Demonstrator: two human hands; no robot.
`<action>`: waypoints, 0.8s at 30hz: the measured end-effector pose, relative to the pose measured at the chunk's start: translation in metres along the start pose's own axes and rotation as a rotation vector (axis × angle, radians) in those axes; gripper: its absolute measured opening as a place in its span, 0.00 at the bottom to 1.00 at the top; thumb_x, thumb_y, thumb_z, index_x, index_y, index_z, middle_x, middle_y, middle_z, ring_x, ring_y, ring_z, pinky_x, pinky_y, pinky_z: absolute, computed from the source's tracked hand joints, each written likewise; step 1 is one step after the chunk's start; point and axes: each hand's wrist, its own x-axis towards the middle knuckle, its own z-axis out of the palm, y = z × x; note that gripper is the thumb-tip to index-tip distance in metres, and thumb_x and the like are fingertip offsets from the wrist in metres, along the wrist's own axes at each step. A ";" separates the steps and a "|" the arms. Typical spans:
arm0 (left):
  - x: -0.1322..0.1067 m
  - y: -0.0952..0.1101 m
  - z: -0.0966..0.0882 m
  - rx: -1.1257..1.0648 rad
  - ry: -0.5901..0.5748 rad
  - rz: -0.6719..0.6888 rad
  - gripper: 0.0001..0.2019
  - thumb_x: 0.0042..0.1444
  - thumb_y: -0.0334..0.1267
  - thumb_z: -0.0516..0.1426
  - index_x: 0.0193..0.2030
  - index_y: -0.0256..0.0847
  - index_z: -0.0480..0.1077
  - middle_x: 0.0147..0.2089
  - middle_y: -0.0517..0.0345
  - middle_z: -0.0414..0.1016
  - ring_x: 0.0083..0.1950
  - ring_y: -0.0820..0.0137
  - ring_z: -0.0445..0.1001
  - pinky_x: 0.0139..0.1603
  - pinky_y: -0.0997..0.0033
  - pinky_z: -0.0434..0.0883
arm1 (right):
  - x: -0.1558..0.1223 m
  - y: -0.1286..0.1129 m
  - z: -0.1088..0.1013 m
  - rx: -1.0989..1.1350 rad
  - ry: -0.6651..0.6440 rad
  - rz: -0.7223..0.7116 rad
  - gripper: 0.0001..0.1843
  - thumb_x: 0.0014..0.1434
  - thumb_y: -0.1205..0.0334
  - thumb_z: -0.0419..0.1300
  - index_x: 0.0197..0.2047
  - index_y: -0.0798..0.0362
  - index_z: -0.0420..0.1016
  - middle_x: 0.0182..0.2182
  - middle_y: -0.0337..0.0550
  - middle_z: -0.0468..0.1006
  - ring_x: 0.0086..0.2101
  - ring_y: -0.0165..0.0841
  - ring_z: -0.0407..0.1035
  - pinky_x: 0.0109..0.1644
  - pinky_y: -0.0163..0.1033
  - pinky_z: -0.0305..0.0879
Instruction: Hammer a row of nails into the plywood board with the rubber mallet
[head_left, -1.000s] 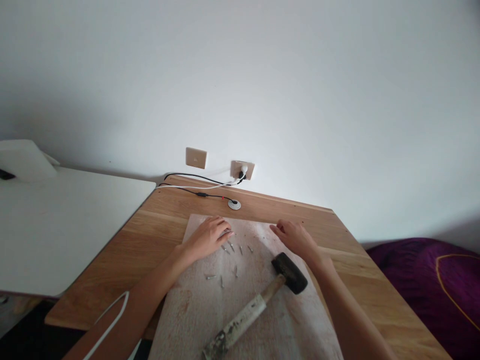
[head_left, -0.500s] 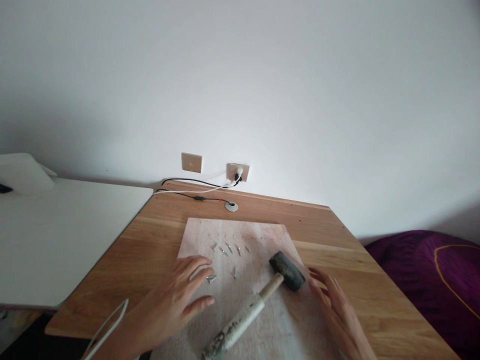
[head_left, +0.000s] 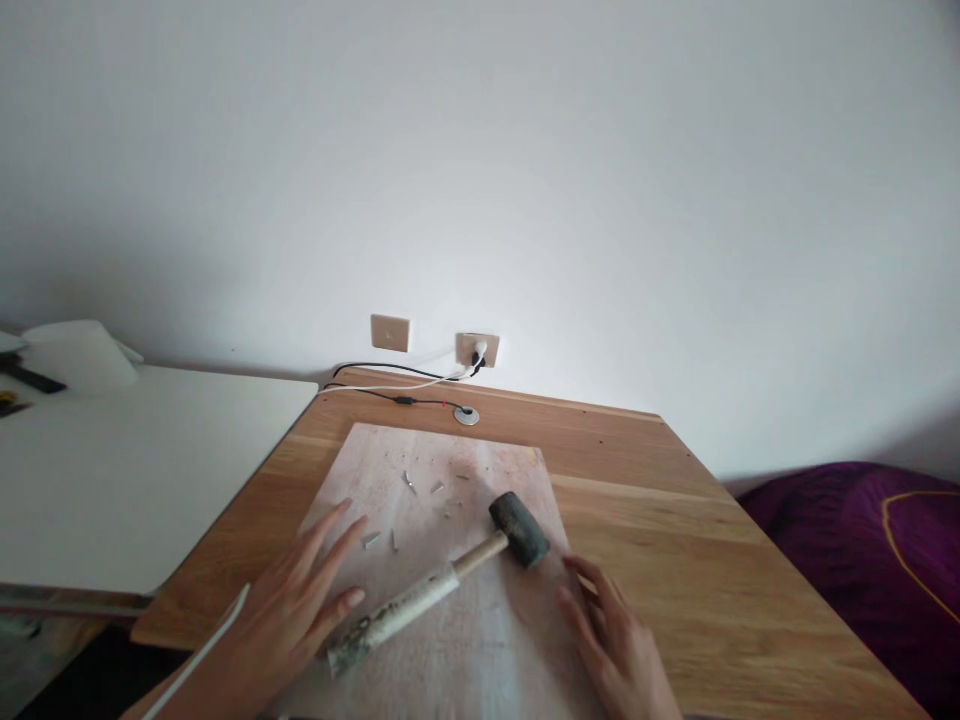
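The wooden board (head_left: pixel 491 645) has swung left, carrying the rubber mallet (head_left: pixel 439 583) and scattered nails (head_left: pixel 391 540). Your left hand (head_left: pixel 300 605) lies spread, empty, beside the mallet's handle; your right hand (head_left: pixel 611 645), open at the board's edge, grips nothing.

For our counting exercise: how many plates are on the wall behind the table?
2: a plain plate, and just right of it a socket with plugs in. None seems hidden.
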 end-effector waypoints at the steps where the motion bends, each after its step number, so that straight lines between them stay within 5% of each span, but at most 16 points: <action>1: -0.005 -0.010 0.002 0.019 0.015 -0.014 0.28 0.72 0.49 0.51 0.77 0.50 0.58 0.75 0.51 0.64 0.65 0.56 0.75 0.60 0.63 0.77 | 0.000 -0.004 0.010 -0.039 0.032 -0.085 0.20 0.69 0.46 0.58 0.58 0.45 0.77 0.54 0.48 0.83 0.53 0.45 0.80 0.58 0.47 0.78; 4: -0.023 -0.041 0.008 0.080 0.059 -0.038 0.27 0.73 0.48 0.49 0.75 0.49 0.61 0.72 0.51 0.68 0.68 0.55 0.73 0.65 0.57 0.73 | 0.000 -0.011 0.034 -0.103 0.083 -0.235 0.19 0.70 0.51 0.57 0.61 0.44 0.74 0.58 0.49 0.79 0.57 0.45 0.77 0.61 0.50 0.77; 8: -0.044 -0.064 0.016 0.096 0.096 -0.073 0.26 0.74 0.47 0.47 0.76 0.49 0.59 0.72 0.51 0.70 0.70 0.58 0.71 0.69 0.55 0.70 | 0.000 -0.003 0.043 -0.140 0.056 -0.258 0.18 0.72 0.54 0.57 0.63 0.42 0.72 0.62 0.47 0.74 0.59 0.43 0.75 0.63 0.48 0.75; 15: -0.048 -0.060 0.021 0.026 0.068 -0.208 0.26 0.74 0.51 0.46 0.74 0.50 0.62 0.72 0.51 0.69 0.68 0.57 0.74 0.63 0.58 0.76 | -0.007 -0.002 0.042 -0.087 0.040 -0.195 0.18 0.73 0.52 0.56 0.63 0.42 0.71 0.64 0.46 0.71 0.61 0.43 0.72 0.65 0.48 0.73; 24: -0.038 -0.064 0.012 0.079 0.115 -0.140 0.23 0.73 0.50 0.48 0.66 0.45 0.70 0.67 0.51 0.75 0.67 0.56 0.74 0.70 0.52 0.70 | -0.010 -0.015 0.054 -0.146 0.094 -0.208 0.19 0.72 0.54 0.56 0.64 0.43 0.68 0.61 0.47 0.73 0.57 0.44 0.75 0.60 0.49 0.76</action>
